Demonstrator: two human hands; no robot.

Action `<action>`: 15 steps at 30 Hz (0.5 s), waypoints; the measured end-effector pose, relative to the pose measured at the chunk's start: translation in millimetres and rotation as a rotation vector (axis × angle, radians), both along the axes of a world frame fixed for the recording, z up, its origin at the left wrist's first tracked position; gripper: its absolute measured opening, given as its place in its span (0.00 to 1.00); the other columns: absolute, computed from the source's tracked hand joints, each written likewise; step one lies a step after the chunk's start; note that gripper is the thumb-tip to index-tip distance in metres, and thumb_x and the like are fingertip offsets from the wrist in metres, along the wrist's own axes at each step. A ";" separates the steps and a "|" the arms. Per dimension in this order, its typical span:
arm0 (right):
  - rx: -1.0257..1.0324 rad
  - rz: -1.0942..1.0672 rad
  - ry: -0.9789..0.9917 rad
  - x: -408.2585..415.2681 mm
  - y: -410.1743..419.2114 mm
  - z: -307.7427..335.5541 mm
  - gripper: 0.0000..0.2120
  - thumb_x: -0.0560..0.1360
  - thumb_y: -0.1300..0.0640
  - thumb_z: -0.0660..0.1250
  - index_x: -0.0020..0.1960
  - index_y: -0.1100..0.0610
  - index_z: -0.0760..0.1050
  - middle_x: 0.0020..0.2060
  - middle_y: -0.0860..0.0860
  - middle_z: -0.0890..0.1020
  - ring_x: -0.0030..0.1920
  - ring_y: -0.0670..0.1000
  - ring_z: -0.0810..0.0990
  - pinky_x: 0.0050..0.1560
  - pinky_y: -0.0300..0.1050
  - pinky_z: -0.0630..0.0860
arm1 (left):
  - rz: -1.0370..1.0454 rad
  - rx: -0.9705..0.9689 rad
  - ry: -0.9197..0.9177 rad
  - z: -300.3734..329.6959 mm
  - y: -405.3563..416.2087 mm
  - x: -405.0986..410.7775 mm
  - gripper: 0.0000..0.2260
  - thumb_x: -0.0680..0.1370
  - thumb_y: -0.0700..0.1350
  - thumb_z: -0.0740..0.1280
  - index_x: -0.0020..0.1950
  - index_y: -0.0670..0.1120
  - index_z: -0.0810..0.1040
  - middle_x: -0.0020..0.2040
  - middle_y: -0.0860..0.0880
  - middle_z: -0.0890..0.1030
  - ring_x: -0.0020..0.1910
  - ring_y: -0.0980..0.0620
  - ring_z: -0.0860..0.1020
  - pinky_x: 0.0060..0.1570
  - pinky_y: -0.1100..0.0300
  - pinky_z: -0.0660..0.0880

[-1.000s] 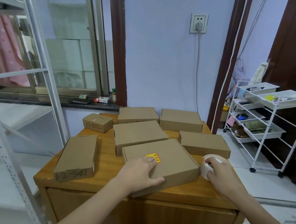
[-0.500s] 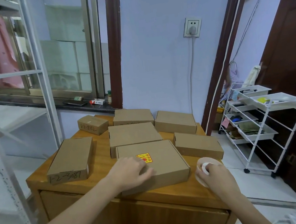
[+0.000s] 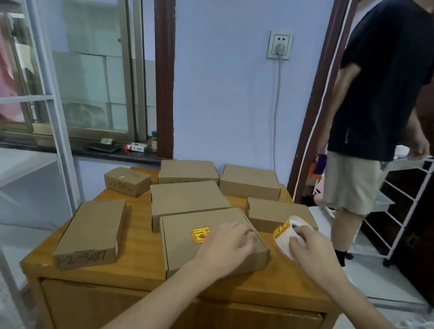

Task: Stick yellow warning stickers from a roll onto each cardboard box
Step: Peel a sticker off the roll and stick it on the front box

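Several brown cardboard boxes lie on a wooden cabinet. The nearest box carries one yellow warning sticker on its lid. My left hand hovers over the right part of that lid, fingers loosely curled and reaching right, holding nothing. My right hand grips the white sticker roll just right of that box, with a yellow sticker showing at the roll's upper left edge. Unstickered boxes include a flat one behind and a long one at the left.
A person in a black T-shirt and beige shorts stands at the right, by the doorway and a white wire rack. A white metal shelf frame stands to the left. The window sill holds small items behind the cabinet.
My left hand has left the stuck sticker and slid right toward the roll. My right hand raised and turned the roll, so a yellow sticker shows. A person has stepped in at the right.
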State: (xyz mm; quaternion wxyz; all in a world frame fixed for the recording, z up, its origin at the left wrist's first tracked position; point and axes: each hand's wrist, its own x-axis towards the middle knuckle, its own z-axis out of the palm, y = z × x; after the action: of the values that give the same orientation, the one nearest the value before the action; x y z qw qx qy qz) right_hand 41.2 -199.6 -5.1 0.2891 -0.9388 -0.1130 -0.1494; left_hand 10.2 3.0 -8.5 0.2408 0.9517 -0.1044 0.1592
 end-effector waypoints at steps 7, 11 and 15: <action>0.061 0.203 -0.015 -31.6 22.8 17.3 0.15 0.77 0.58 0.62 0.64 0.55 0.73 0.51 0.47 0.75 0.48 0.41 0.72 0.41 0.29 0.67 | -0.147 -0.297 0.069 1.3 -14.3 1.4 0.27 0.78 0.61 0.65 0.75 0.57 0.66 0.68 0.58 0.74 0.65 0.60 0.71 0.64 0.61 0.69; 0.043 0.235 -0.004 -33.5 28.2 12.6 0.15 0.78 0.54 0.62 0.64 0.51 0.72 0.52 0.45 0.75 0.52 0.42 0.72 0.46 0.32 0.67 | -0.112 -0.328 -0.062 -2.7 -11.1 3.5 0.22 0.76 0.60 0.68 0.67 0.54 0.73 0.61 0.56 0.74 0.60 0.59 0.73 0.60 0.60 0.74; 0.027 0.287 -0.043 -30.1 31.6 6.0 0.11 0.79 0.52 0.60 0.60 0.49 0.74 0.52 0.44 0.76 0.53 0.42 0.71 0.49 0.32 0.67 | -0.096 -0.311 -0.096 -2.2 -7.1 6.8 0.15 0.76 0.58 0.69 0.58 0.52 0.77 0.54 0.56 0.76 0.53 0.59 0.74 0.54 0.60 0.75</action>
State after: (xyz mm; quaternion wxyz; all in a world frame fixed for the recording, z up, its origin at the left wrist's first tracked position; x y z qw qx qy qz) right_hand 11.1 -168.0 0.9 0.3173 -0.9057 -0.2502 -0.1284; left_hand 17.0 -4.2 -10.7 0.3871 0.8883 -0.1352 0.2069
